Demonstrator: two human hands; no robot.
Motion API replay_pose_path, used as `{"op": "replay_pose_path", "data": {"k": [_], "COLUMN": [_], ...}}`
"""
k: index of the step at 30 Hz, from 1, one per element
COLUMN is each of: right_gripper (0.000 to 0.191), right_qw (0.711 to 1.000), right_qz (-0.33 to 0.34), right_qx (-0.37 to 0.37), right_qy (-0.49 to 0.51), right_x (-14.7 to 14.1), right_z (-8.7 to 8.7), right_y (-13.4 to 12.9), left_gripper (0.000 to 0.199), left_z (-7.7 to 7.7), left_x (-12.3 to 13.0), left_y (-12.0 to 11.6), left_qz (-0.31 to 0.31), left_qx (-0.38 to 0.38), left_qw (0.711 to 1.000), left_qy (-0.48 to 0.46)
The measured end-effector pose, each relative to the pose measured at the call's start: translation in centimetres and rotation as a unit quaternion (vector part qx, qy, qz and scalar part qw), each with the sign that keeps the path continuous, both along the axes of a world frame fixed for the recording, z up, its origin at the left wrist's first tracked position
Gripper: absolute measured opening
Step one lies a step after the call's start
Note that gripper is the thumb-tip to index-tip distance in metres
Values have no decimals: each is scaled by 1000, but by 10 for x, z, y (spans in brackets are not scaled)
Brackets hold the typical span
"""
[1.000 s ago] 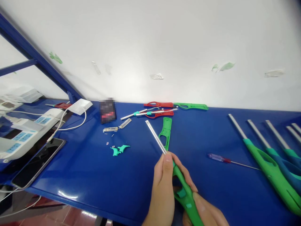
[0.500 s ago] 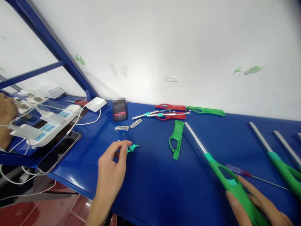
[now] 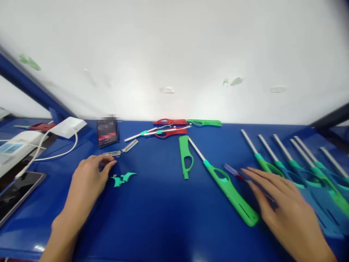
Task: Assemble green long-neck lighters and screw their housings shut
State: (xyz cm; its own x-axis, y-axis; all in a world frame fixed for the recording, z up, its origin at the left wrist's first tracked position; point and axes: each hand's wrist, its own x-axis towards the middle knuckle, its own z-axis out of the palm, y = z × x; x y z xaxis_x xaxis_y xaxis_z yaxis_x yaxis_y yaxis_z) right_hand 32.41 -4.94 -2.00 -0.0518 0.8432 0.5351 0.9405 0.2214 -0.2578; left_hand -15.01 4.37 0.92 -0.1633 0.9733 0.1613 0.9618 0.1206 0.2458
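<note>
My left hand (image 3: 88, 182) is at the left, fingers bent and fingertips near a small clear part (image 3: 112, 153); whether it holds something tiny is hidden. Two teal trigger pieces (image 3: 123, 179) lie to its right. My right hand (image 3: 283, 207) hovers over the shaft of a screwdriver (image 3: 233, 171), fingers stretched and thumb apart, holding nothing visible. Between the hands, a green lighter (image 3: 230, 187) with a metal tube lies on the blue table (image 3: 163, 218). A green shell half (image 3: 185, 156) rests beside its tip.
Red shell halves (image 3: 171, 122), a green one (image 3: 204, 123) and metal tubes (image 3: 160, 131) lie by the wall. Several lighters (image 3: 302, 174) are lined up at the right. A phone (image 3: 20, 191), power strip (image 3: 16, 147), white adapter (image 3: 69, 126) and dark packet (image 3: 107, 131) are at the left.
The view has turned right. My right hand has let go of the green lighter and moved to the screwdriver. My left hand has left the teal pieces and moved toward the small clear parts.
</note>
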Motion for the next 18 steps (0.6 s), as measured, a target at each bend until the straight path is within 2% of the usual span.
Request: {"op": "replay_pose_path", "data": {"k": [1,3,9,12,15,18], "right_gripper": [33,33,35,40,38,34], "right_qw": [999,998,996,996,997,996], "right_qz": [32,42,27,26,-5,-36], "right_qx": [-11,-33,-72,-84,-79,-76], "right_qy": [-26,-42,-40,-35,-22,-9], "right_x": [-1,1,6,3,1,4], "right_z": [2,0,-17,-11,0,6], "right_y": [5,15,35,33,26,21], "left_gripper": [36,35,36,38,38,35], "left_z": [-1,0,1,-1,-2,5], "left_x": [0,0,4,7,8,9], "left_y": [1,3,5,5,4,1], "left_qz": [-6,-17,-38,-34,-18,2], "left_qx": [-5,-14,-27,-31,-27,-26], "left_qw": [1000,999,997,997,998,999], "left_qy": [7,23,63,69,61,40]}}
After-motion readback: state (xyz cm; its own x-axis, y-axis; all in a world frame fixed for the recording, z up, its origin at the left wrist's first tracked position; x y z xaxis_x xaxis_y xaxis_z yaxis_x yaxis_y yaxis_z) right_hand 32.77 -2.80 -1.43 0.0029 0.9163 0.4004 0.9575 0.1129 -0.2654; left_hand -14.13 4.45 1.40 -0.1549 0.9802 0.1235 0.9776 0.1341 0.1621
